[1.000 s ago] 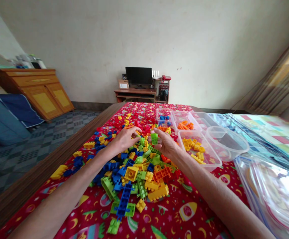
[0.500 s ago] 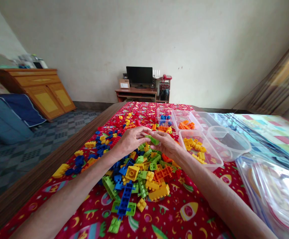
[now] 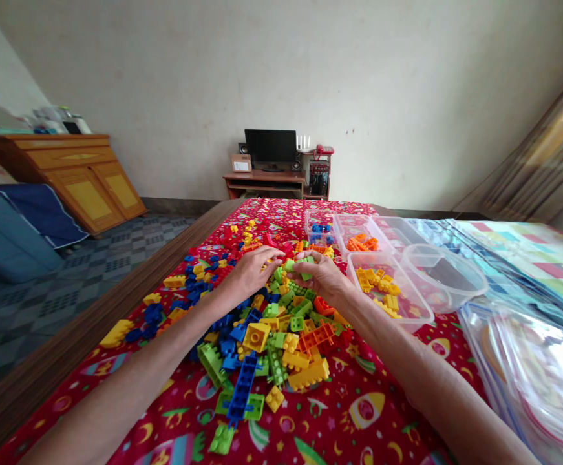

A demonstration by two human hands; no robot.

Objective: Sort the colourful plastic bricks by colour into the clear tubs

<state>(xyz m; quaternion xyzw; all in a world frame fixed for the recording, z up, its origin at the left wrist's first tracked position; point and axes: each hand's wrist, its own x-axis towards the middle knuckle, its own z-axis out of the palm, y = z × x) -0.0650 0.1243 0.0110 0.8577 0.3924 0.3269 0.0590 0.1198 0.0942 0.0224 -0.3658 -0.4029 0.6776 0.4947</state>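
A heap of plastic building blocks (image 3: 262, 336) in green, yellow, blue, orange and red lies on a red patterned cloth (image 3: 359, 413). Over the far side of the heap my left hand (image 3: 252, 271) and my right hand (image 3: 320, 274) meet. Both pinch green blocks (image 3: 295, 265) held between their fingertips, the pieces touching each other. Just right of my right hand stands a clear tub of yellow blocks (image 3: 382, 290).
Further clear tubs hold orange blocks (image 3: 361, 244) and blue blocks (image 3: 320, 228). An empty round clear bowl (image 3: 443, 274) and plastic zip bags (image 3: 528, 374) lie at the right. The table's wooden edge (image 3: 92, 323) runs along the left. A desk with a monitor (image 3: 270, 147) stands at the wall.
A second ago my right hand alone held up a green block with my left hand in the heap. The hands have come together on the green pieces and dropped slightly.
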